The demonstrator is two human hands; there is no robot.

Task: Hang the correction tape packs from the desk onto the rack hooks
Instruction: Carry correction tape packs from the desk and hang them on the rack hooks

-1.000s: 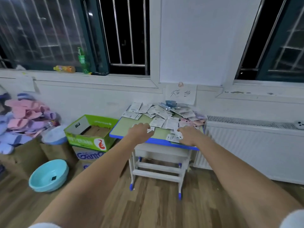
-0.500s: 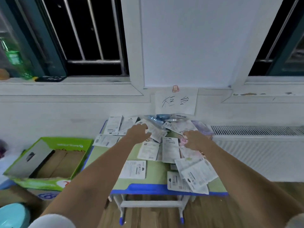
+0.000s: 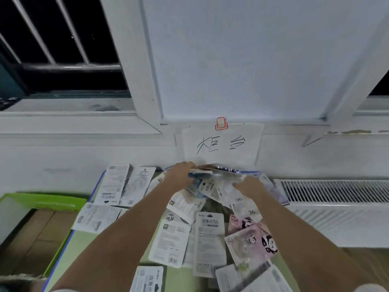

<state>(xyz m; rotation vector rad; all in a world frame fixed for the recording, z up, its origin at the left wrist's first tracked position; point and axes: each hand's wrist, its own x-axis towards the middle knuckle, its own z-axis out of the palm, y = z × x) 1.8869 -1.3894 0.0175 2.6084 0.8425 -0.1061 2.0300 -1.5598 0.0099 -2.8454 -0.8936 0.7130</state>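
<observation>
Many flat correction tape packs lie scattered over a green desk with a blue edge (image 3: 88, 245): white ones (image 3: 174, 239) in the middle, pink panda ones (image 3: 250, 239) to the right, more white ones (image 3: 117, 184) at the far left. At the desk's far edge, against the wall, sits a small stack of packs (image 3: 214, 173). My left hand (image 3: 181, 175) grips its left end. My right hand (image 3: 248, 185) holds its right end, with the fingers blurred. No rack or hooks are in view.
An open green cardboard box (image 3: 42, 201) stands left of the desk. A white radiator (image 3: 336, 190) runs along the wall on the right. A handwritten paper sign (image 3: 221, 144) hangs just above the stack, under the window sill.
I have come close to the desk. Both hands moved from its near edge across the packs to the far edge and took hold of the stack there.
</observation>
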